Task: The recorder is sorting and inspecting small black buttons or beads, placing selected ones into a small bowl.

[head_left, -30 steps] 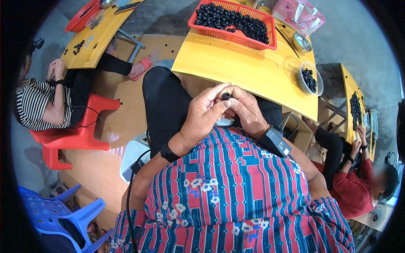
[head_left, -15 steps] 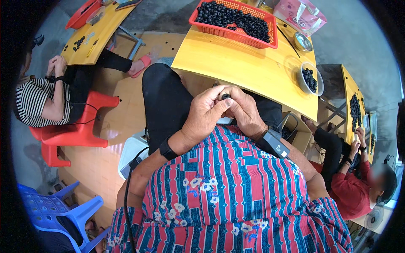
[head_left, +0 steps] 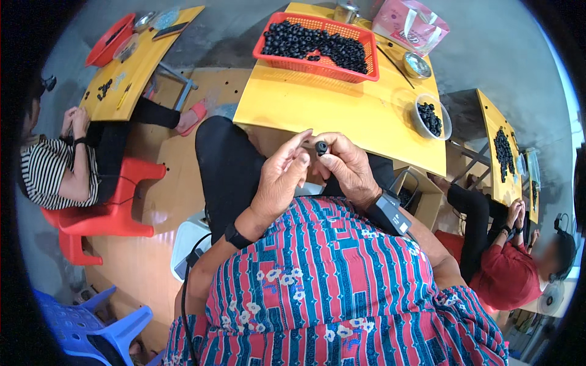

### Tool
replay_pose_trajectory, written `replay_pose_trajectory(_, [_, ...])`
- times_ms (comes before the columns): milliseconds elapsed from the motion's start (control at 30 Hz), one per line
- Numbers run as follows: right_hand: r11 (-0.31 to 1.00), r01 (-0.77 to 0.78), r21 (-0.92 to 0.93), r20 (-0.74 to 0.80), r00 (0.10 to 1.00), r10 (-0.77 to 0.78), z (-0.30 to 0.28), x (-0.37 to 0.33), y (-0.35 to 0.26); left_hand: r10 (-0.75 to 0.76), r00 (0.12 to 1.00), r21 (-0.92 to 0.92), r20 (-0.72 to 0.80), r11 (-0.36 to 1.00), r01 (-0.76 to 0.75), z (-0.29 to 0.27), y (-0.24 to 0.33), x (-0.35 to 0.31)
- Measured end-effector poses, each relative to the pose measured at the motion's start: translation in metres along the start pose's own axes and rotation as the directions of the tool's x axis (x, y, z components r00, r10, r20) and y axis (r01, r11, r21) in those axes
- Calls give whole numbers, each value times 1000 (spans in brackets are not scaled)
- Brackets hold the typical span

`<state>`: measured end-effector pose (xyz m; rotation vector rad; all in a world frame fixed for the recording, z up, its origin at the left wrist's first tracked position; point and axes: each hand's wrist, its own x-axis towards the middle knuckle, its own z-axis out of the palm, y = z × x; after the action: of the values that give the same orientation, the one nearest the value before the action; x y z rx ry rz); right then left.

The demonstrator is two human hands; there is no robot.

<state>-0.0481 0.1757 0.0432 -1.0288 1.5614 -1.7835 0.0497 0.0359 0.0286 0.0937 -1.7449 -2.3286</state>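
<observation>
Hands are up just off the near edge of the table [head_left: 342, 113], over the lap. The right hand [head_left: 349, 166] has a small black piece [head_left: 321, 148] pinched between thumb and index finger, nearly closed on it, with the round end and its little hole facing up. So the piece is in the air, close to the table's near edge but not on it. The left hand [head_left: 282, 174] is right beside it, thumb and index finger spread loosely with a gap between the tips. Looks like it isn't gripping the piece; can't tell if its tucked fingers have anything.

On the far side of the table there's a red basket [head_left: 305, 66] with loads of black pieces in it. Clear bowl [head_left: 447, 124] with more of them sits toward the table's right edge, and a metal bowl [head_left: 417, 76] is farther back on that side, next to a thin dark stick [head_left: 397, 68]. Pink bag [head_left: 410, 25] is at the table's far right corner.

Cardboard box [head_left: 429, 198] is below the table's near right corner. Off to the table's left sits someone in a striped shirt [head_left: 61, 168], and off to its right someone in a red top [head_left: 506, 277].
</observation>
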Motion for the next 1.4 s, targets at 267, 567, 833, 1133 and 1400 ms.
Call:
replay_pose_trajectory(267, [867,-89,-491,-500,843,-197,-71,-7,-14,-86,996,138,-32,986,89,-1,-1,-3])
replay_pose_trajectory(567, [360,-518,-776,-631,630,-453,-188,-16,-33,-196,981,163,12,968,191,1,0,-7])
replay_pose_trajectory(833, [667,-250,-702,-646,617,-449,-176,13,-22,-194,980,237,36,955,180,-5,-5,-5])
replay_pose_trajectory(1133, [627,-115,-770,-359,891,-277,-121,94,-52,-230,972,224,54,951,213,-6,16,7])
replay_pose_trajectory(1400, [512,23,-859,-48,991,-125,-125,178,-9,-346,936,13,62,938,346,-16,26,25])
